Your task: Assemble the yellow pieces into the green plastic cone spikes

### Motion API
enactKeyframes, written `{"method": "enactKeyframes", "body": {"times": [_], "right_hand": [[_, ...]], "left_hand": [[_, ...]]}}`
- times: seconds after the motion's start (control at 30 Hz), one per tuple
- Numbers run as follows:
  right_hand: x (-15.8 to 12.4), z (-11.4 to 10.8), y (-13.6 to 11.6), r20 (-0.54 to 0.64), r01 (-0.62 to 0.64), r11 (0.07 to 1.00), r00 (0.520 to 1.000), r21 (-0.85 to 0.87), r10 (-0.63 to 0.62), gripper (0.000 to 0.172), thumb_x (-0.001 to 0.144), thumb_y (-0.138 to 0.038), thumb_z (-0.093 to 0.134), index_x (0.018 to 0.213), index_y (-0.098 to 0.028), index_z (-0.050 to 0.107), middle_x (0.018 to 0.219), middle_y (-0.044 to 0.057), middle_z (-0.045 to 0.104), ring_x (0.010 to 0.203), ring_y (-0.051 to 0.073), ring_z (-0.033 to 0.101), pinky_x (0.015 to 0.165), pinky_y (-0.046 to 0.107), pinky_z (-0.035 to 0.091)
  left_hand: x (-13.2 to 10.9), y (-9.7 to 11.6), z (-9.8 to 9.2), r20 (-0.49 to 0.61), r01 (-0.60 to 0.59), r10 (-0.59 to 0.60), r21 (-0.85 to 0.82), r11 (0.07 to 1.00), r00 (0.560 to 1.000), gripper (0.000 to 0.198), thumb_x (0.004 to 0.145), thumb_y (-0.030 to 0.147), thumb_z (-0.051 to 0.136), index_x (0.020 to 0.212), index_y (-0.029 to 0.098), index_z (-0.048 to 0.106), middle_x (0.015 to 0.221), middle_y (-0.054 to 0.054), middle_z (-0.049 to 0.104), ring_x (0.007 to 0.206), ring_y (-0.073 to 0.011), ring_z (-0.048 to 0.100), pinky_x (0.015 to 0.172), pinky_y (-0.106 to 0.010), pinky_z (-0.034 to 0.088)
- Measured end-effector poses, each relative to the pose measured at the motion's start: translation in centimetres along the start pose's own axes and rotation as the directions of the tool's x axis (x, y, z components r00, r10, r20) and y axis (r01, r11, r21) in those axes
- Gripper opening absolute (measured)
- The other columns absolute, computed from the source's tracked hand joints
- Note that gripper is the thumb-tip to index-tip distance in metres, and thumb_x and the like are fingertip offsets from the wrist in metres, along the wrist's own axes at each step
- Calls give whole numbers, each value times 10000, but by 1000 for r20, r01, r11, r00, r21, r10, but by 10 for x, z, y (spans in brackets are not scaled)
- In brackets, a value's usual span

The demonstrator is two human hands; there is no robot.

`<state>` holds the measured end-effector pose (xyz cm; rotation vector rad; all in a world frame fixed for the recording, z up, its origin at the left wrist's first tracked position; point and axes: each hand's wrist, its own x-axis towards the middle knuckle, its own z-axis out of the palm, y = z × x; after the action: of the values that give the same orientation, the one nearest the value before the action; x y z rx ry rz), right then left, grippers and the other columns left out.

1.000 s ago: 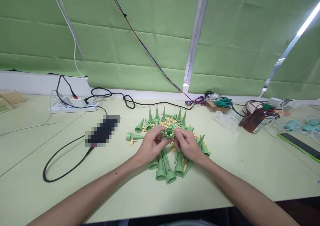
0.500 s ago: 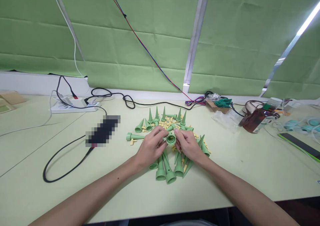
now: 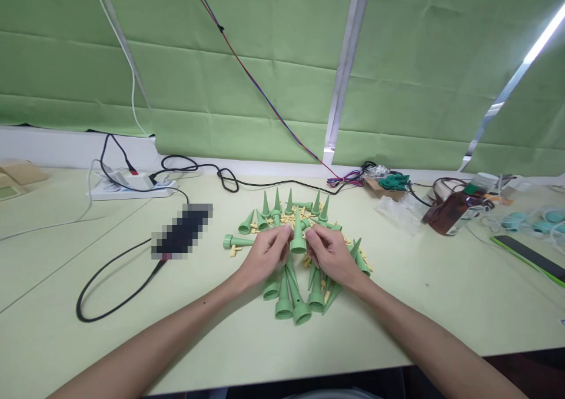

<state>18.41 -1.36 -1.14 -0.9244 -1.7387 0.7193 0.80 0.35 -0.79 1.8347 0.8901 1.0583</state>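
Note:
A green cone (image 3: 298,234) is held between my two hands, its tip pointing up and its wide end down. My left hand (image 3: 267,250) grips it from the left with bent fingers. On the right, my right hand (image 3: 329,252) pinches the other side with thumb and fingers. Around the hands lie several more green cones (image 3: 283,302), some upright, some on their sides. Small yellow pieces (image 3: 289,219) are scattered among them, and one yellow piece (image 3: 233,250) sits apart at the left.
A dark pixelated device (image 3: 182,232) with a black cable lies left of the hands. A white power strip (image 3: 132,187) stands behind it. At the right are a brown bottle (image 3: 457,210), a clear plastic bag (image 3: 399,213) and a black-and-green flat object (image 3: 529,258).
The held cone has turned from its open wide end facing me to upright, with the tip on top. The fingers of my left hand have shifted around it.

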Motion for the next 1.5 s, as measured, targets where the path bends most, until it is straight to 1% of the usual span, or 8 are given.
{"method": "enactKeyframes", "body": {"times": [0.23,0.4,0.67,0.77,0.97,1.07,1.3,1.5], "right_hand": [[-1,2,3,41,-4,1000,999,8,3,421,1012,-423,390,654,-202,416,566,-29,471,516,107,435,533,245,359],[-1,2,7,40,-11,1000,999,3,11,447,1016,-440,366,635,-207,396,524,-36,428,488,110,396,507,254,329],[-1,4,11,13,-38,999,999,-24,38,499,1016,-452,350,580,-209,346,453,-47,358,449,108,345,483,263,281],[0,5,10,1,-58,997,998,-44,58,530,1012,-456,350,543,-211,334,435,-43,359,435,106,341,475,265,279],[1,5,8,0,-82,995,997,-61,83,554,1004,-480,350,519,-213,344,420,-33,395,428,110,378,472,263,307],[1,5,7,-7,-83,995,997,-58,83,555,1004,-480,353,520,-210,362,428,-30,413,434,112,391,483,263,322],[1,4,3,-72,-85,996,994,-4,85,517,1002,-472,387,564,-199,418,466,-37,436,445,108,413,502,259,351],[1,1,2,-104,-76,996,991,45,81,483,999,-489,386,619,-198,451,526,-28,478,473,109,467,504,247,385]], "left_hand": [[-2,2,0,98,5,-3,-16,1000,995,355,939,465,489,729,189,416,548,72,375,471,-82,395,468,-220,313],[-2,4,-1,59,-155,147,185,970,987,295,909,388,550,734,179,435,649,42,402,570,-94,420,492,-213,323],[-4,-6,-2,89,-405,400,346,846,912,76,919,234,557,958,185,599,1004,-45,539,557,-56,434,512,-220,393],[-5,-10,-3,117,-464,459,410,785,881,228,928,174,527,1141,229,584,1106,-75,527,563,-53,451,528,-228,414],[-5,-7,-4,182,-563,552,486,669,814,339,905,52,427,1169,226,551,1120,-89,479,592,-63,456,522,-225,397],[-6,-5,-4,182,-551,539,493,674,822,350,890,39,423,1156,231,544,1132,-85,474,594,-64,456,530,-227,403],[-7,-3,1,32,-337,356,404,850,934,314,896,154,503,1197,221,444,1160,-78,485,629,-72,514,588,-235,457],[-1,5,1,-80,-111,138,276,955,987,207,964,364,450,913,179,528,841,-18,562,625,-109,507,550,-223,407]]}}
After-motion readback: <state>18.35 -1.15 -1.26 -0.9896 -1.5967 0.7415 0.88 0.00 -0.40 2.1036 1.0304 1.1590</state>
